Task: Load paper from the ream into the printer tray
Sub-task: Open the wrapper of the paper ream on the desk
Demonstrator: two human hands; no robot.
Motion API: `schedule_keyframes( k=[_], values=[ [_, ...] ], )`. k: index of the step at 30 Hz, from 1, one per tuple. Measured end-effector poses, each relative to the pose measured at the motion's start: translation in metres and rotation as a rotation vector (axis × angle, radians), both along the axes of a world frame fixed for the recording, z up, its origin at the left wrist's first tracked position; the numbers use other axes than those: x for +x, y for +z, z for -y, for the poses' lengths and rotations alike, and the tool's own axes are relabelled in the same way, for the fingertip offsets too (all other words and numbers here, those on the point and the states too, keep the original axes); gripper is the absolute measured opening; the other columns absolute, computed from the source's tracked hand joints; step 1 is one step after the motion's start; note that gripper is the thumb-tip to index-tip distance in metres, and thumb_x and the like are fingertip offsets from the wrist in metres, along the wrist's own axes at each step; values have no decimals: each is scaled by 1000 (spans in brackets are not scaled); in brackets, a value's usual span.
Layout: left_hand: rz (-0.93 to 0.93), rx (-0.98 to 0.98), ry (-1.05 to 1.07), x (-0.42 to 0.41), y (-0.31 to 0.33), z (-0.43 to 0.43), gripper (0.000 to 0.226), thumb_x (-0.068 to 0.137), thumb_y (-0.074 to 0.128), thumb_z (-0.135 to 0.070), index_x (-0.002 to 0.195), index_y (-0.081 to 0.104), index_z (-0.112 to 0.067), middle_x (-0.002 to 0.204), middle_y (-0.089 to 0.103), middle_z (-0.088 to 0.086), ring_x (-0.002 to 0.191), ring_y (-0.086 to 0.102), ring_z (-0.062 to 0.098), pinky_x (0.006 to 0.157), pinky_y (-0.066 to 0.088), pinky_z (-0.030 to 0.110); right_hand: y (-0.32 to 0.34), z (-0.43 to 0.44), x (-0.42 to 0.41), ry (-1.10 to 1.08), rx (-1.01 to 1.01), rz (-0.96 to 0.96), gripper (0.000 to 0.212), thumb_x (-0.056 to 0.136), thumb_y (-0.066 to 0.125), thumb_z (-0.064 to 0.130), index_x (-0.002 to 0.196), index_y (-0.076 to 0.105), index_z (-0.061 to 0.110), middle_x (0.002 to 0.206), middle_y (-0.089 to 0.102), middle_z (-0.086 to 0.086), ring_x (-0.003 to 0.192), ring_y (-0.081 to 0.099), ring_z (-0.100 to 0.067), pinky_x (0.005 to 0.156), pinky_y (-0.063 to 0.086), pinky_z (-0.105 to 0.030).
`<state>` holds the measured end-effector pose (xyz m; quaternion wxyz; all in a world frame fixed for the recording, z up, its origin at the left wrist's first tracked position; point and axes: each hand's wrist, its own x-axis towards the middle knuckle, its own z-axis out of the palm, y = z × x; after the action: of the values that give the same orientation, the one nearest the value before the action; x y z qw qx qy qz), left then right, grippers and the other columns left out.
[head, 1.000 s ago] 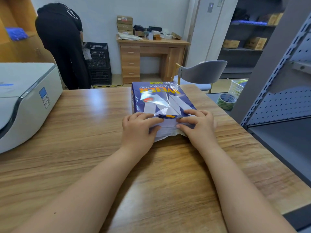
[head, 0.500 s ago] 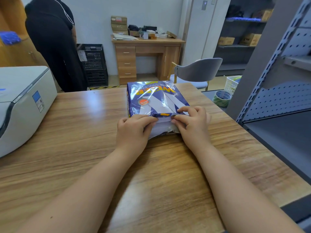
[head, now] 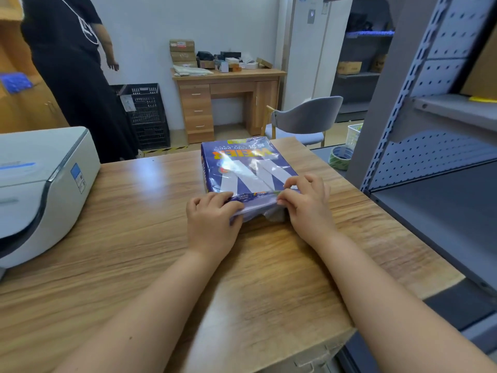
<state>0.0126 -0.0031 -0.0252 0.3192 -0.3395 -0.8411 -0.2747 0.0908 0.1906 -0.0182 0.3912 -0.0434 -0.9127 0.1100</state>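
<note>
A ream of paper [head: 242,165] in glossy blue and white wrapping lies flat on the wooden table [head: 134,224], its short end towards me. My left hand [head: 212,219] grips the wrapper at the near left corner. My right hand [head: 306,200] pinches the wrapper at the near right corner. Between the hands the wrapper's near end is crumpled and pulled loose. The white printer [head: 40,184] stands at the table's left edge, apart from the ream; its tray is not visible.
A grey metal shelving unit [head: 430,157] stands close on the right. A person in black [head: 72,76] stands beyond the table at the far left. Behind are a grey chair [head: 304,119], a wooden desk [head: 226,100], a black crate [head: 145,114] and a tape roll [head: 340,157].
Both hands have kept hold of the ream's near end and pulled its wrapper looser. The person in black has straightened and shifted; my view has tilted slightly.
</note>
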Motion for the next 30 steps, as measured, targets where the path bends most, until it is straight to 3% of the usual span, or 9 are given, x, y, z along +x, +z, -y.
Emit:
schedule_keyframes(
  k=[5, 8, 10, 14, 18, 23, 25, 27, 30],
  values=[
    [5, -4, -41, 10, 2, 8, 10, 71, 66, -25, 79, 71, -27, 101, 71, -3, 96, 61, 25, 76, 34, 34, 3, 1, 16, 50, 25, 17, 10, 79, 71, 5, 75, 68, 14, 98, 65, -4, 100, 48, -35, 82, 36, -46],
    [118, 23, -35, 23, 4, 9, 11, 68, 67, -21, 78, 69, -25, 100, 71, -4, 95, 62, 29, 74, 38, 34, 0, 2, 27, 69, 37, -6, 4, 81, 70, 12, 77, 71, 14, 97, 66, -3, 98, 43, -27, 84, 33, -40],
    [181, 58, -29, 30, 9, 7, 13, 67, 71, -18, 78, 69, -25, 100, 70, -5, 95, 62, 29, 74, 35, 32, 0, 4, 35, 53, -31, 9, 13, 84, 64, 26, 84, 73, 17, 99, 65, -1, 99, 44, -24, 84, 29, -33],
    [250, 88, -30, 46, 18, 8, 14, 68, 75, -16, 77, 69, -25, 104, 69, -6, 100, 59, 29, 77, 31, 32, 9, 5, 55, -64, -468, -25, 17, 87, 66, 30, 101, 69, 21, 103, 59, 8, 105, 44, -15, 87, 28, -21],
    [358, 107, -68, 64, 15, 19, 16, 68, 75, -14, 76, 69, -26, 108, 66, -2, 103, 56, 29, 80, 32, 31, 22, -11, 73, -104, -966, 6, 16, 92, 59, 29, 106, 62, 22, 115, 61, -2, 107, 53, -18, 89, 44, -35],
    [609, 278, -143, 80, 14, 29, 25, 70, 77, -19, 72, 63, -39, 132, 57, 5, 128, 45, 23, 92, 41, 33, 36, -24, 81, -76, -1596, 256, 36, 89, 62, 1, 124, 53, 4, 106, 64, -16, 81, 64, -22, 52, 57, -28],
    [728, 398, -188, 86, 16, 29, 28, 69, 80, -20, 80, 60, -36, 122, 61, 6, 118, 54, 23, 86, 49, 31, 37, -24, 81, -56, -1714, 277, 39, 89, 58, -6, 126, 52, 2, 99, 64, -16, 79, 64, -22, 47, 57, -24],
    [1009, 604, -269, 88, 23, 29, 49, 66, 82, -8, 99, 53, -30, 113, 63, 5, 100, 63, 25, 77, 54, 28, 36, -26, 78, -63, -1750, 260, 41, 88, 57, -10, 127, 53, 1, 94, 64, -16, 75, 63, -21, 48, 57, -22],
    [1394, 993, -402, 84, 41, 33, 81, 57, 62, 13, 124, 37, -26, 127, 54, 13, 109, 61, 32, 73, 58, 43, 37, -27, 76, -77, -1766, 250, 38, 88, 57, -9, 125, 55, 2, 93, 64, -14, 74, 63, -21, 50, 56, -23]
  ],
)
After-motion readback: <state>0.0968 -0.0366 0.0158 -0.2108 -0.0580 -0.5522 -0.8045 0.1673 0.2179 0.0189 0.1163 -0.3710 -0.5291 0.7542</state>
